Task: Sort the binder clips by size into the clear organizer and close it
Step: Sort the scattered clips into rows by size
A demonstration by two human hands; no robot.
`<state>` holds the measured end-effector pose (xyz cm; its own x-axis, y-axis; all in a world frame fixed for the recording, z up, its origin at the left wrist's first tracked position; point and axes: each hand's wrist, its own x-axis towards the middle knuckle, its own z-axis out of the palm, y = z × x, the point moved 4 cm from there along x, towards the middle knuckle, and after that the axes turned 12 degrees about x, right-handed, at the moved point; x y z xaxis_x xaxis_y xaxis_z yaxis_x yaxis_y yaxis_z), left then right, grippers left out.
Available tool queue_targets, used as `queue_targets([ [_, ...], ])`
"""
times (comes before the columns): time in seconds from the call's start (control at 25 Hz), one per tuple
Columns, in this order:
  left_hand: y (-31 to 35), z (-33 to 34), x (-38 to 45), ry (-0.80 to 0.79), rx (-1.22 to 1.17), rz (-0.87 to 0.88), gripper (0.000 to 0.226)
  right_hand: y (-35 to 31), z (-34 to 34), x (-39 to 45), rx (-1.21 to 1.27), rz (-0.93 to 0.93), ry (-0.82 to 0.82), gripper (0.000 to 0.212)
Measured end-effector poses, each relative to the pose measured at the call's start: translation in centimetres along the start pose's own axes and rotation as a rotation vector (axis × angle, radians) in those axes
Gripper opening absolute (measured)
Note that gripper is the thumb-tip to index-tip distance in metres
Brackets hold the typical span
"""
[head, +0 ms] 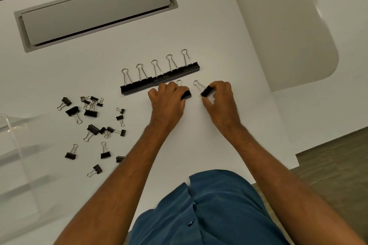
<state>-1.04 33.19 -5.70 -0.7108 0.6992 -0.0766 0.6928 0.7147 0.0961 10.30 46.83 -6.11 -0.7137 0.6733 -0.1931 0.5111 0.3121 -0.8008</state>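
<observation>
Blue shirt (209, 211) sat nearest lens. White bench (229, 55) carried everything. Clear organizer (12, 145) lay at left edge, no clips visible inside; lid state unclear. Row of five large clips (159, 77) stood lined up, long axis running lower-left to upper-right, wire handles pointing away. Loose mixed clips (91, 125) lay scattered left, unsorted. Left hand (167, 103) grip pinched medium clip (186, 94); right hand (221, 97) grip pinched another clip (207, 91), handle aimed up-left. Sorting looked early; boxing and closing remained.

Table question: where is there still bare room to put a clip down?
Bare patches: the white table beyond the row of large clips, up to the grey hatch, and the strip right of the right hand. Crowded: the loose clip pile to the left, beside the clear organizer.
</observation>
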Motion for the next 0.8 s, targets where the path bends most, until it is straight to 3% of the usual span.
queue_targets([
  [0.24, -0.4, -0.3, -0.8, -0.031, -0.101, -0.005, 0.045, -0.4, 0.1, 0.4, -0.132, -0.203, -0.082, 0.055],
  [0.4, -3.1, -0.2, -3.1, 0.026, -0.182, -0.090, 0.048, -0.4, 0.6, 0.9, -0.172, -0.390, -0.179, 0.043],
  [0.8, -5.7, 1.2, -4.4, 0.069, -0.374, -0.166, 0.040, -0.7, 1.7, 2.5, -0.151, -0.358, -0.247, 0.039],
])
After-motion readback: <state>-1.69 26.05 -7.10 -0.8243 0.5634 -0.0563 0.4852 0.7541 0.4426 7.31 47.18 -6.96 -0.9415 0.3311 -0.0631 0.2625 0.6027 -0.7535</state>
